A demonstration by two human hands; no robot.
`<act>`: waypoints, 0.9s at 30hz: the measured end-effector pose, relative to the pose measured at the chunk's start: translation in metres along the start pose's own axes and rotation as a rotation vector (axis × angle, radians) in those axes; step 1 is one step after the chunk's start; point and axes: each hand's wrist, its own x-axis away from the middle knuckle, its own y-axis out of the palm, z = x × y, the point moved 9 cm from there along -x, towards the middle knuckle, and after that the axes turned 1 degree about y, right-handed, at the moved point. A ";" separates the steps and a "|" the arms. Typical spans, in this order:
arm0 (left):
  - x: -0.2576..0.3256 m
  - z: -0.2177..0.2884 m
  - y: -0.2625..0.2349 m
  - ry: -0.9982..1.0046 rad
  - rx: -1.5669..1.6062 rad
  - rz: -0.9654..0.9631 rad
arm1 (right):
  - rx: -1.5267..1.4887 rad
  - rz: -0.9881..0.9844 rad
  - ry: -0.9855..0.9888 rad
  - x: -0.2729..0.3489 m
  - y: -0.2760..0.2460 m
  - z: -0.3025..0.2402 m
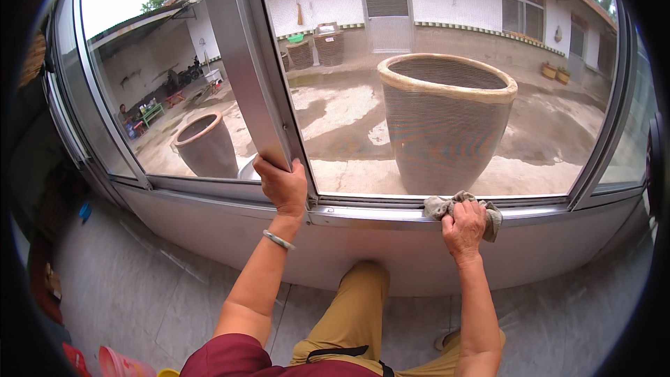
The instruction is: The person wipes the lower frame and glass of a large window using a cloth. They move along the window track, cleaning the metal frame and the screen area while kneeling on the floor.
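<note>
My left hand [283, 183] grips the lower end of the grey metal window frame post [241, 63], a pale bangle on its wrist. My right hand [463, 225] presses a crumpled grey cloth [437, 207] onto the metal window sill track [377, 215] at the right. The glass pane [447, 77] stands just behind the cloth. One knee in tan trousers rests against the low wall under the sill.
Outside the glass stand a large woven-looking clay vat [447, 115] and a smaller jar [206, 145] in a paved yard. A pink bucket [118, 364] sits on the tiled floor at the lower left. A distant person sits in the yard at the left.
</note>
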 end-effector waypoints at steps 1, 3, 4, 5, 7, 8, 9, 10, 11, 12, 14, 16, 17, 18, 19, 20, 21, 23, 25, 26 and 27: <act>-0.002 -0.002 -0.003 0.008 -0.008 0.000 | -0.031 0.029 -0.033 -0.001 0.004 -0.018; -0.002 0.000 0.000 -0.034 -0.008 -0.004 | -0.054 0.041 -0.063 0.000 0.010 -0.039; 0.002 -0.002 0.004 -0.066 -0.017 -0.026 | -0.071 0.046 -0.073 0.000 0.013 -0.047; 0.002 -0.004 0.004 -0.063 -0.062 -0.009 | -0.094 -0.003 -0.063 -0.001 0.019 -0.053; 0.004 0.004 0.005 -0.040 -0.066 0.041 | -0.063 -0.011 -0.055 0.000 0.020 -0.054; 0.003 0.006 0.004 -0.012 -0.062 0.060 | -0.057 0.000 -0.048 0.000 0.020 -0.054; 0.003 0.004 0.006 -0.023 -0.002 0.011 | -0.066 0.002 -0.046 0.001 0.020 -0.053; 0.002 0.002 0.005 -0.036 0.057 -0.037 | -0.075 0.004 -0.044 0.002 0.019 -0.053; 0.001 0.000 0.006 -0.049 0.121 -0.083 | -0.090 -0.001 -0.048 0.002 0.017 -0.051; 0.002 0.000 0.006 -0.008 0.170 -0.141 | -0.113 -0.010 -0.063 0.001 0.015 -0.048; 0.008 -0.004 0.005 0.072 0.266 -0.251 | -0.169 -0.056 -0.098 0.002 0.017 -0.040; 0.022 -0.007 0.005 0.181 0.336 -0.356 | -0.186 -0.135 -0.100 -0.001 0.021 -0.033; 0.033 -0.015 0.009 0.178 0.371 -0.400 | -0.190 -0.164 -0.102 -0.002 0.020 -0.029; 0.040 -0.025 0.011 0.178 0.398 -0.437 | -0.203 -0.188 -0.108 -0.005 0.022 -0.030; 0.047 -0.043 0.017 0.089 0.542 -0.489 | -0.235 -0.166 -0.114 -0.009 0.019 -0.033; 0.050 -0.048 0.016 0.094 0.560 -0.451 | -0.226 -0.166 -0.120 -0.009 0.019 -0.035; 0.054 -0.051 0.017 0.099 0.577 -0.414 | -0.216 -0.166 -0.125 -0.009 0.020 -0.036; 0.058 -0.052 0.019 0.135 0.548 -0.317 | -0.199 -0.119 -0.150 -0.010 0.023 -0.038; 0.062 -0.052 0.019 0.151 0.543 -0.248 | -0.145 -0.135 -0.117 -0.012 0.030 -0.038; 0.063 -0.051 0.018 0.164 0.541 -0.216 | -0.119 -0.140 -0.097 -0.013 0.032 -0.037; 0.064 -0.052 0.018 0.178 0.505 -0.178 | -0.108 -0.148 -0.099 -0.013 0.035 -0.038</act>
